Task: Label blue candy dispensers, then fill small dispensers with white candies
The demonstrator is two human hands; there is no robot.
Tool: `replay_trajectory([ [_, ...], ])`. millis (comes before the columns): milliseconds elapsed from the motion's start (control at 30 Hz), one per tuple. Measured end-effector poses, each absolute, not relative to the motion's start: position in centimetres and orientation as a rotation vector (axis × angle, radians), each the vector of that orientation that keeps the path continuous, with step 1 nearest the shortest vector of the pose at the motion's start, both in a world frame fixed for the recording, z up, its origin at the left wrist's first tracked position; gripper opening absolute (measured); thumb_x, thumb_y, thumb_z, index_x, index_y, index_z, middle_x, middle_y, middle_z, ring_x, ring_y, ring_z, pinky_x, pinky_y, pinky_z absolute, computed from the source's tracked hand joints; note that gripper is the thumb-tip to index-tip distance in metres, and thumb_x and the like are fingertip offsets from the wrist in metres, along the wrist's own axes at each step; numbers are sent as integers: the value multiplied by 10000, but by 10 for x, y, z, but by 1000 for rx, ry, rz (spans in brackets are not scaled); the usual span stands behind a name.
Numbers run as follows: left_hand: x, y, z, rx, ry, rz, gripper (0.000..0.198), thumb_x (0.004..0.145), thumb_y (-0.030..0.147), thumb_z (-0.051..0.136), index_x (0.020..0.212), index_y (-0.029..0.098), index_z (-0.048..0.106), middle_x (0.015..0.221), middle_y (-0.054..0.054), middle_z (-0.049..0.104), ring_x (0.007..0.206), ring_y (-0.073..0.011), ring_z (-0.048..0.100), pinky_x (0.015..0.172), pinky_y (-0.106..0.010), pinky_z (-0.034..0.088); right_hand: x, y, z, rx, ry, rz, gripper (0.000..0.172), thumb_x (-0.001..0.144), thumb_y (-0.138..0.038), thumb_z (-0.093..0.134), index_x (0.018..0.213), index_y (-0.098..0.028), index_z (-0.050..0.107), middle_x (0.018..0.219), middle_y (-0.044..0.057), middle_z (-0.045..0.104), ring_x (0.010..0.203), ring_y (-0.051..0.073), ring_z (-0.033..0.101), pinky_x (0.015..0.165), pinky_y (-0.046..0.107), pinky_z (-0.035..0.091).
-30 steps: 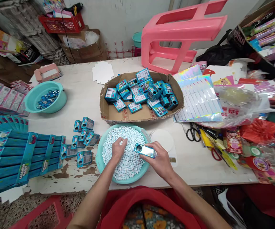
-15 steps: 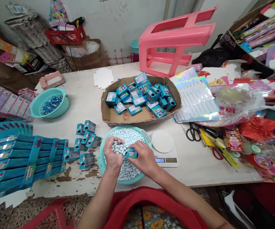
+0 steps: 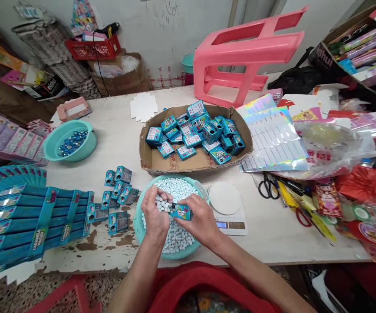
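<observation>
My left hand [image 3: 155,214] is cupped around a small heap of pale candies [image 3: 163,204] above a turquoise basin [image 3: 140,226]. My right hand [image 3: 201,218] grips a small blue candy box [image 3: 180,211] between thumb and fingers, its end close against the candies in the left palm. Below both hands, the basin is full of the same pale blue-white candies [image 3: 178,237]. Left of the basin, several small blue boxes [image 3: 118,221] with round holes lie on the table. Behind it stands a cardboard tray [image 3: 155,164] holding many more blue boxes [image 3: 192,139].
A white scale [image 3: 225,200] stands right of the basin, with scissors [image 3: 268,187] beyond it. At left are stacked blue display cartons [image 3: 38,226] and a bowl [image 3: 90,145] of blue wrapped pieces. A pink stool [image 3: 246,50] lies on its side at the back.
The blue box now shows more of its front and sits lower against the candies in my left hand. Fewer candies show in that palm. The view has shifted slightly.
</observation>
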State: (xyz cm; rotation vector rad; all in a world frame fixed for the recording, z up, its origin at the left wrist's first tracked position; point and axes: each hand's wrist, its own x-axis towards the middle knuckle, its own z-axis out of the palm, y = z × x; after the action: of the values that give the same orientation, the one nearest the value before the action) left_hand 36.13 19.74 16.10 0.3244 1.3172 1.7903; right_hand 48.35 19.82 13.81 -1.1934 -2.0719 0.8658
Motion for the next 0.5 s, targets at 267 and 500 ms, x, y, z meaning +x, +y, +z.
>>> replay_trajectory([
  [267,371,203,164,485,1483,1824,235,788,327,599,667,161,487,569,49,458,505,-65,442,502,-193,364,485,199,145,-1198,-2034,854,278,675,-206,709,926,-211,590,843,40,598,845,230,548,737,350,437],
  [500,376,200,163,584,1528,1876,186,819,294,574,714,166,489,540,58,453,495,-68,451,512,-199,379,482,196,149,-1205,-2015,871,243,665,-180,700,884,-207,598,802,33,587,805,217,547,714,329,433],
])
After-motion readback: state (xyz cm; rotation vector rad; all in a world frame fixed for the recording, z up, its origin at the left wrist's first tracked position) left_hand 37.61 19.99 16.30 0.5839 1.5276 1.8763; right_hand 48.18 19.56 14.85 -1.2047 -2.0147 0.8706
